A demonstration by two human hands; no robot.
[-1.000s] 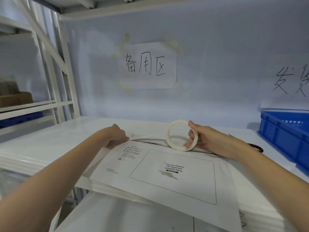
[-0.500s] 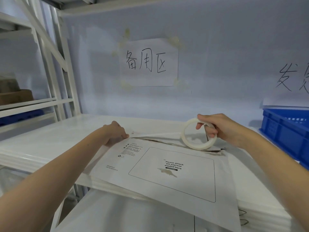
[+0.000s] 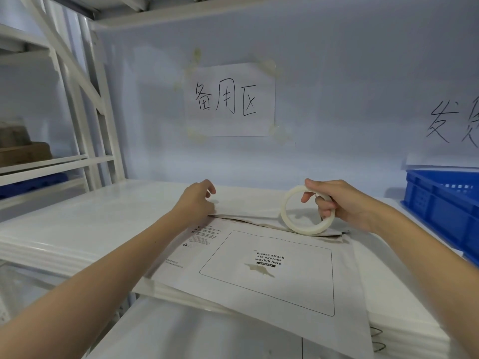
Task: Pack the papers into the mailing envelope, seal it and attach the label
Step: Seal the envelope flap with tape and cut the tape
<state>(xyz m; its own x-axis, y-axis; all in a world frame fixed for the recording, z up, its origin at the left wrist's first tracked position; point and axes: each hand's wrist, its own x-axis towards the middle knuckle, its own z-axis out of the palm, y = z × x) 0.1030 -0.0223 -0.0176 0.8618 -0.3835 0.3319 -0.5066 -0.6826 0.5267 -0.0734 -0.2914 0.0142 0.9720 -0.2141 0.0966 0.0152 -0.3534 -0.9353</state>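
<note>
White shelf (image 3: 90,224): envelope (image 3: 259,281) overhanging edge; blue crate (image 3: 440,203) right.

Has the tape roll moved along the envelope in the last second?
Yes. The tape roll in the right hand moved right along the envelope flap, from above the printed waybill text toward the blue crate.

A handwritten paper sign (image 3: 230,99) is taped to the pale wall above the white shelf (image 3: 77,224), a blue plastic crate (image 3: 445,203) at right, cardboard boxes (image 3: 23,149) on the left rack
</note>
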